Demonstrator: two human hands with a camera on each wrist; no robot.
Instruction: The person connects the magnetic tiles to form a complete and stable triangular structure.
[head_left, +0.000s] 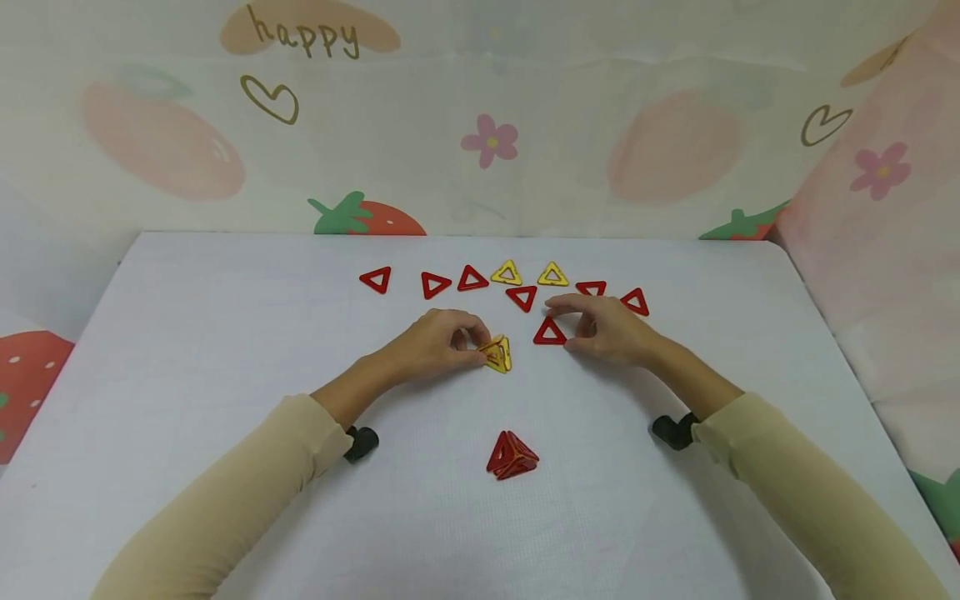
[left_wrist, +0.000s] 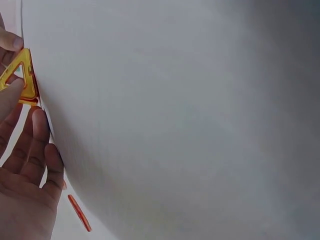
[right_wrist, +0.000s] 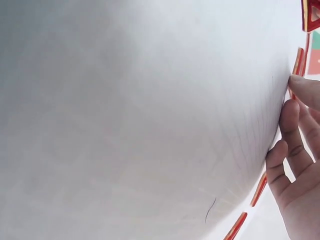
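In the head view my left hand pinches a small cluster of yellow triangle tiles, joined at angles, just above the table. The left wrist view shows this yellow frame between thumb and fingers, partly covered by them. My right hand is bent loosely over a flat red triangle tile, its thumb tip at the tile's lower right corner and the index fingertip just beyond its top. Nearer my body, a red pyramid of joined triangle tiles stands on the white table.
Behind my hands lies a loose row of flat tiles: several red triangles, among them one at the left end and one in the middle, and two yellow triangles. A printed cloth hangs at the table's far edge.
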